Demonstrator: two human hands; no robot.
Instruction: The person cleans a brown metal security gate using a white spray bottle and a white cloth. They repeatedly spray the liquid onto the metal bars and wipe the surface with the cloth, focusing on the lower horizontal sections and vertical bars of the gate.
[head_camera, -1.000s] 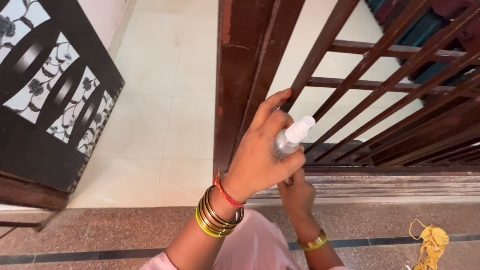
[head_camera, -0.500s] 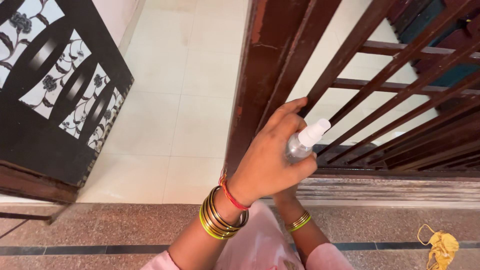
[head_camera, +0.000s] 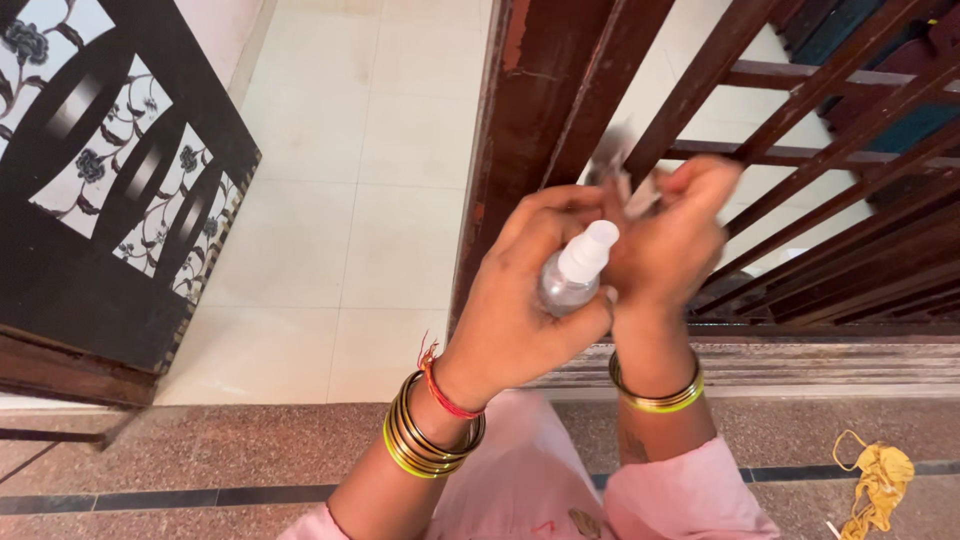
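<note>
Both hands are meeting in front of a brown wooden gate (head_camera: 560, 110). The left hand (head_camera: 520, 300) is wrapping around a small clear spray bottle (head_camera: 572, 275), fingers curled about its body and the white nozzle top pointing up and to the right. The right hand (head_camera: 670, 235) is closing on something pale and crumpled just above the nozzle; motion blur is smearing it, so I cannot tell whether it is a cloth or paper, only that the fingers are bunching around it.

Stacked green and gold bangles (head_camera: 425, 440) are sitting on the left wrist and a single gold bangle (head_camera: 658, 390) on the right.

Judging by its size, the bottle is looking light and rigid, probably smooth plastic that could slip if wet, so gripping it round the middle with a finger free for the nozzle seems the sound hold.

A yellow rag (head_camera: 880, 480) is lying on the speckled stone step (head_camera: 200, 450) at lower right, well apart from the hands.
</note>
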